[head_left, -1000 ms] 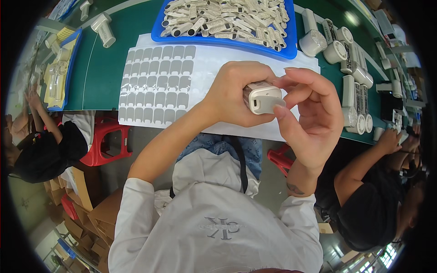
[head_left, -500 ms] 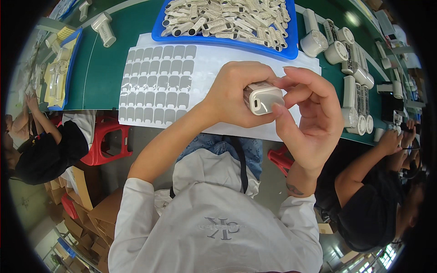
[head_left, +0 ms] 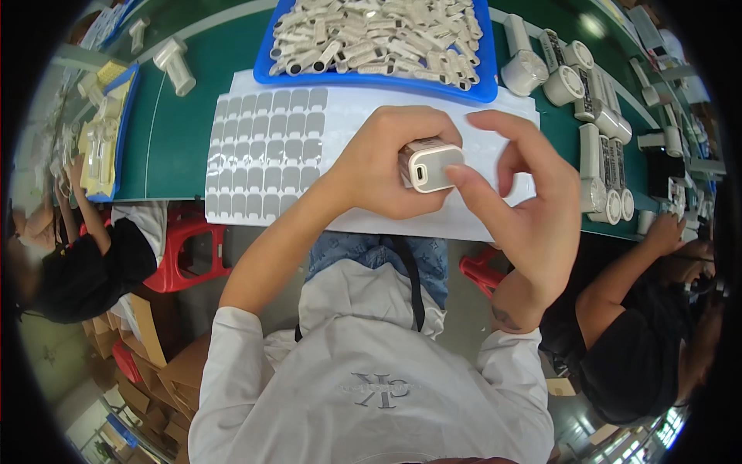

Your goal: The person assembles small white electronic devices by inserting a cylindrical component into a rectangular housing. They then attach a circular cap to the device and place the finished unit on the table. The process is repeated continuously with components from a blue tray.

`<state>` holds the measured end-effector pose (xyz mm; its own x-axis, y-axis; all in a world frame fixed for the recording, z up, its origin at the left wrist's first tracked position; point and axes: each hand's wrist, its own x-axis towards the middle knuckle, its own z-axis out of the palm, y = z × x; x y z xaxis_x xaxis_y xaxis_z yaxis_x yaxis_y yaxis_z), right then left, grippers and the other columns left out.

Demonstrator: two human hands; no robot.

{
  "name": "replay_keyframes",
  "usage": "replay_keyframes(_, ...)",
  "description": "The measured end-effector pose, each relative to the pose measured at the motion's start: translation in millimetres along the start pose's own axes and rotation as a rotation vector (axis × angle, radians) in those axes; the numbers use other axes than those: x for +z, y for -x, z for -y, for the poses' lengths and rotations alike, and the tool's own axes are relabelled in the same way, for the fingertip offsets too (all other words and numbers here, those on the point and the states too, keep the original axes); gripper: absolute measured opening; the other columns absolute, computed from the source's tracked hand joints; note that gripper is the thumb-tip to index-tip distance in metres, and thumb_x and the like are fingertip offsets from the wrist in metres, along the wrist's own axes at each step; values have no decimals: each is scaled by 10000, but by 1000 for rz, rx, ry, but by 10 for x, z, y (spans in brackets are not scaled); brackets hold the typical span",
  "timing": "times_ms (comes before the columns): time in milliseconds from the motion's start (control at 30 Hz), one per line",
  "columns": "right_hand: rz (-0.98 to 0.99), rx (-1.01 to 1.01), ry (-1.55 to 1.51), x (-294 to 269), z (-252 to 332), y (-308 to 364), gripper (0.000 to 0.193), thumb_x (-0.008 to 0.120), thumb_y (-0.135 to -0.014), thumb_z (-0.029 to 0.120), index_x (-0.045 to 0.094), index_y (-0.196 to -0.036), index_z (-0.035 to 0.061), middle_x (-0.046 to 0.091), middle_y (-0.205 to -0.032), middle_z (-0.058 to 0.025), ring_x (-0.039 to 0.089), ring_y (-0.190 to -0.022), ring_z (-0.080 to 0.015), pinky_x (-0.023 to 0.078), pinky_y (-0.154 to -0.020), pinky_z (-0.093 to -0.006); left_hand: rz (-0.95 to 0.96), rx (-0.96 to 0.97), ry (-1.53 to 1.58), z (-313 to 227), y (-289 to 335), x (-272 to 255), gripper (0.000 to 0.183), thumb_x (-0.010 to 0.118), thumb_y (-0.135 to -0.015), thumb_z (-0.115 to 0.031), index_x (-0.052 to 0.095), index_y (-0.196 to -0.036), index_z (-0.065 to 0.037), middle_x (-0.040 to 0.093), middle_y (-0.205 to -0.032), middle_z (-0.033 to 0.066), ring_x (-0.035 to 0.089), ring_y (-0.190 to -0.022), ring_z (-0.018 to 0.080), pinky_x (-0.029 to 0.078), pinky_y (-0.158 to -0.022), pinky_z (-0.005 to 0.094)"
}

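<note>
My left hand is wrapped round a white handheld device. Its end face points toward me, with a small slot-shaped port and a grey label-like panel on it. The thumb of my right hand touches the right edge of that panel. The other right fingers are curved and apart from the device, and I see nothing held in them. Under my hands lies a white sheet carrying rows of grey stickers. The rest of the device is hidden in my left hand.
A blue tray heaped with white handle-shaped parts stands at the back. Several white cylindrical-headed devices line the right side; another device lies at the left. People work on both sides, near a red stool.
My right index finger has lifted away from the device, while the thumb stays at the grey panel. The device has shifted slightly left in view, and its end face shows more fully.
</note>
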<state>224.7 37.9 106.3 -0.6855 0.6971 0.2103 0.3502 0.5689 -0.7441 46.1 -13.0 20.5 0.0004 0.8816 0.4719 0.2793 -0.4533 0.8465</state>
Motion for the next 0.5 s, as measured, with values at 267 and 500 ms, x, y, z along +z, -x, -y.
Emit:
replay_keyframes(267,-94,136,-520,253,-942,106,281,585,-880,-16,635,-1155,12,581,-700,-24,573,-665,-79,478,-647,-236,40,20,-112,-154,-679,-490,299,579,-619,-6,590,-917,-20,596,-877,45,555,-794,141,449,-745,264)
replay_keyframes(500,-192,183,-324,-103,-1255,172,257,653,-838,-16,670,-1093,16,635,-740,-60,612,-683,-130,504,-695,-260,15,51,-788,905,-2208,-1347,369,679,-748,-68,621,-1107,-130,651,-1010,17,591,-950,188,459,-841,295)
